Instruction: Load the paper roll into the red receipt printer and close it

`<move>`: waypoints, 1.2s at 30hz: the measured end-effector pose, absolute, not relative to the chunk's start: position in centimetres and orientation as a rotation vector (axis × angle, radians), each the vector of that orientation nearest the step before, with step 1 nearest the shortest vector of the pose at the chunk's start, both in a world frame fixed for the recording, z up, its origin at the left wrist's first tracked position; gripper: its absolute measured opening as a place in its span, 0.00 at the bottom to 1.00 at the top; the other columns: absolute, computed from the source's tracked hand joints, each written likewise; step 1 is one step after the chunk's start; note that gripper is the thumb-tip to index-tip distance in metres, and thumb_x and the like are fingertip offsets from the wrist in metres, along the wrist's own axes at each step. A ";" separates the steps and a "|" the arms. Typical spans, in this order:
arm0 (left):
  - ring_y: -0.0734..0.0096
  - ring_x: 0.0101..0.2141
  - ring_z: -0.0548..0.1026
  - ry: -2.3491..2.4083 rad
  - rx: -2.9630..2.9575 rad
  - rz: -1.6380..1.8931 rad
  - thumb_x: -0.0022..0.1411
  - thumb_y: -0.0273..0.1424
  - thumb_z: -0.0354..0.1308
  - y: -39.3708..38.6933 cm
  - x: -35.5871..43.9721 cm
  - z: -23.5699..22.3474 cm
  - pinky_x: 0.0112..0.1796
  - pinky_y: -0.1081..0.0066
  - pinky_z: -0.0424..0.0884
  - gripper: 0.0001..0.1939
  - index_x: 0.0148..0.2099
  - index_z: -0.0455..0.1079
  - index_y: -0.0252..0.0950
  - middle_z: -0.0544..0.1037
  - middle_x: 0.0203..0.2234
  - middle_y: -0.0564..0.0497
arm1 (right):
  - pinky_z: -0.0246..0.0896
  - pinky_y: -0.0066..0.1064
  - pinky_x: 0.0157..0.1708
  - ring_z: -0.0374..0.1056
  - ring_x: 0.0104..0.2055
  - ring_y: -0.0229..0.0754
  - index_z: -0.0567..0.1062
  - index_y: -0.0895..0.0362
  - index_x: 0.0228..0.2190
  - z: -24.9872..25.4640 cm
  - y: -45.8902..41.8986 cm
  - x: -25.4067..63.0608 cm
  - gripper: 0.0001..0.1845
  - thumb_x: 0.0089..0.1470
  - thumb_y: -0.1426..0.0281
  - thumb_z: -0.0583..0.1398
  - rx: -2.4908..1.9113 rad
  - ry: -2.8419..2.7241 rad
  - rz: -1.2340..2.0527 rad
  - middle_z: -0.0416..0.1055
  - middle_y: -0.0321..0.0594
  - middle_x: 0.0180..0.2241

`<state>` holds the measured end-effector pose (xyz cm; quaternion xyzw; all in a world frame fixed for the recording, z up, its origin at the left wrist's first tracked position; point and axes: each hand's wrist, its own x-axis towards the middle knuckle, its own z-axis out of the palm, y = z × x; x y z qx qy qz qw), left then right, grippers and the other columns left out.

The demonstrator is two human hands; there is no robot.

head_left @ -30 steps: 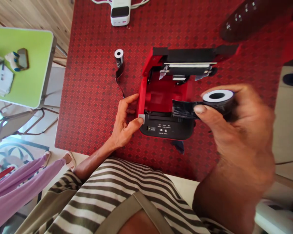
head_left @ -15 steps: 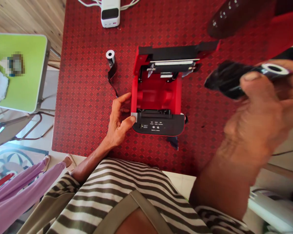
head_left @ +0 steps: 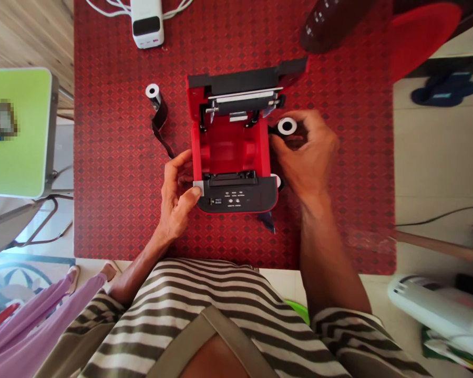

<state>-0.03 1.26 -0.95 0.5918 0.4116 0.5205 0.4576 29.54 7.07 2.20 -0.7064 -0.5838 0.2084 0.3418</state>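
A red and black printer (head_left: 233, 152) sits open on the red patterned tablecloth (head_left: 114, 173), its roll bay bare. My left hand (head_left: 177, 197) grips the printer's front left corner, thumb by a grey tab. My right hand (head_left: 305, 155) is closed round a black ribbon roll with a white core (head_left: 287, 126), held low just right of the printer. A second black roll with a white core (head_left: 154, 94) stands left of the printer, its dark strip trailing toward my left hand.
A white device (head_left: 146, 21) with cables lies at the table's far edge. A dark object (head_left: 331, 23) and a red seat (head_left: 421, 34) are at the far right. A green side table (head_left: 18, 134) stands left. Another person's lilac sleeve (head_left: 31, 320) shows at lower left.
My right hand carried the ribbon roll from up close to the camera down and away to the printer's right side. The left hand kept its hold on the printer corner.
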 end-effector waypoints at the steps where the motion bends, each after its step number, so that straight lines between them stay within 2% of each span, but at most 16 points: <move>1: 0.44 0.66 0.88 1.019 1.460 1.291 0.84 0.60 0.70 1.3 0.0 -0.9 0.65 0.46 0.87 0.36 0.84 0.77 0.55 0.88 0.70 0.46 | 0.83 0.56 0.62 0.86 0.58 0.57 0.83 0.46 0.59 2.1 7.2 29.7 0.15 0.73 0.66 0.69 -1.831 -1.537 0.547 0.93 0.50 0.61; 4: 0.44 0.65 0.88 1.037 1.457 1.299 0.84 0.61 0.70 1.4 0.1 -0.9 0.65 0.45 0.88 0.35 0.84 0.78 0.55 0.89 0.69 0.46 | 0.83 0.56 0.65 0.87 0.62 0.58 0.80 0.50 0.68 1.6 7.3 30.3 0.28 0.69 0.68 0.72 -1.813 -1.532 0.568 0.92 0.55 0.66; 6: 0.44 0.64 0.88 1.034 1.454 1.300 0.84 0.61 0.70 1.5 0.1 -0.9 0.65 0.44 0.89 0.35 0.83 0.78 0.55 0.89 0.68 0.45 | 0.84 0.55 0.64 0.88 0.64 0.59 0.77 0.51 0.74 1.2 6.7 30.9 0.39 0.65 0.70 0.75 -1.785 -1.478 0.600 0.89 0.59 0.70; 8: 0.45 0.63 0.89 1.013 1.450 1.312 0.84 0.60 0.71 1.5 0.2 -0.9 0.63 0.45 0.89 0.35 0.82 0.79 0.55 0.90 0.67 0.45 | 0.86 0.55 0.61 0.89 0.65 0.60 0.76 0.50 0.75 1.2 5.4 31.7 0.44 0.61 0.70 0.76 -1.755 -1.411 0.592 0.88 0.60 0.72; 10: 0.45 0.63 0.89 0.999 1.451 1.314 0.84 0.59 0.71 1.6 0.2 -0.8 0.63 0.46 0.90 0.34 0.82 0.80 0.55 0.90 0.67 0.46 | 0.87 0.56 0.59 0.90 0.61 0.60 0.82 0.47 0.69 1.6 3.3 32.6 0.35 0.63 0.69 0.75 -1.750 -1.358 0.557 0.91 0.56 0.66; 12: 0.45 0.63 0.90 1.001 1.456 1.308 0.84 0.59 0.71 1.6 0.2 -0.7 0.62 0.46 0.90 0.34 0.82 0.80 0.55 0.90 0.67 0.46 | 0.88 0.57 0.56 0.90 0.52 0.59 0.88 0.45 0.59 2.1 0.9 33.3 0.21 0.66 0.67 0.73 -1.761 -1.334 0.594 0.94 0.49 0.54; 13: 0.45 0.63 0.90 1.006 1.459 1.303 0.84 0.60 0.71 1.6 0.3 -0.7 0.63 0.45 0.90 0.34 0.82 0.79 0.55 0.90 0.68 0.46 | 0.88 0.57 0.53 0.90 0.48 0.59 0.90 0.45 0.55 2.4 -0.3 33.5 0.17 0.66 0.66 0.74 -1.757 -1.340 0.654 0.94 0.47 0.49; 15: 0.43 0.64 0.90 1.012 1.461 1.299 0.85 0.62 0.69 1.6 0.4 -0.7 0.64 0.43 0.90 0.35 0.82 0.78 0.55 0.89 0.69 0.45 | 0.88 0.56 0.48 0.89 0.43 0.57 0.93 0.44 0.54 2.4 -2.1 33.3 0.18 0.62 0.63 0.76 -1.723 -1.364 0.784 0.94 0.44 0.47; 17: 0.43 0.65 0.90 1.014 1.455 1.300 0.85 0.63 0.68 1.5 0.5 -0.8 0.65 0.43 0.89 0.35 0.83 0.77 0.55 0.89 0.70 0.45 | 0.88 0.54 0.47 0.88 0.41 0.55 0.93 0.43 0.59 2.0 -3.1 32.5 0.25 0.60 0.61 0.77 -1.680 -1.383 0.867 0.95 0.42 0.53; 19: 0.44 0.64 0.90 1.015 1.450 1.303 0.85 0.63 0.68 1.5 0.5 -1.0 0.65 0.44 0.89 0.35 0.83 0.76 0.55 0.89 0.70 0.46 | 0.89 0.53 0.49 0.88 0.42 0.53 0.92 0.42 0.62 1.3 -3.1 31.5 0.27 0.61 0.59 0.77 -1.660 -1.404 0.875 0.95 0.41 0.56; 23: 0.44 0.63 0.90 1.015 1.461 1.309 0.85 0.62 0.69 1.6 0.3 -1.0 0.66 0.43 0.89 0.35 0.83 0.78 0.55 0.90 0.69 0.46 | 0.85 0.53 0.51 0.87 0.45 0.55 0.92 0.43 0.54 0.3 -2.1 30.2 0.18 0.65 0.55 0.75 -1.675 -1.449 0.816 0.94 0.40 0.48; 26: 0.42 0.66 0.89 1.039 1.460 1.296 0.84 0.62 0.70 1.5 0.2 -0.9 0.68 0.41 0.88 0.35 0.82 0.79 0.56 0.89 0.70 0.45 | 0.84 0.52 0.48 0.86 0.42 0.55 0.89 0.43 0.49 0.8 -1.9 30.1 0.16 0.61 0.57 0.75 -1.650 -1.347 0.863 0.91 0.38 0.43; 30: 0.42 0.67 0.87 1.052 1.439 1.294 0.84 0.61 0.70 1.3 0.1 -0.9 0.66 0.43 0.89 0.35 0.83 0.79 0.55 0.87 0.72 0.45 | 0.82 0.54 0.49 0.85 0.47 0.59 0.85 0.40 0.46 4.1 -1.6 30.4 0.16 0.54 0.64 0.73 -1.533 -1.219 0.826 0.89 0.41 0.46; 34: 0.41 0.68 0.87 1.046 1.447 1.289 0.84 0.61 0.70 1.2 0.2 -1.0 0.63 0.45 0.89 0.36 0.84 0.78 0.56 0.87 0.72 0.45 | 0.77 0.56 0.43 0.80 0.42 0.61 0.80 0.41 0.39 8.9 -0.3 30.1 0.09 0.54 0.61 0.69 -1.377 -1.224 0.786 0.83 0.44 0.42; 36: 0.42 0.68 0.87 1.055 1.445 1.293 0.84 0.61 0.71 1.1 0.3 -1.1 0.62 0.47 0.90 0.36 0.84 0.78 0.57 0.87 0.72 0.45 | 0.76 0.56 0.45 0.80 0.44 0.61 0.82 0.41 0.41 10.9 0.4 29.6 0.10 0.55 0.61 0.70 -1.362 -1.302 0.824 0.84 0.44 0.44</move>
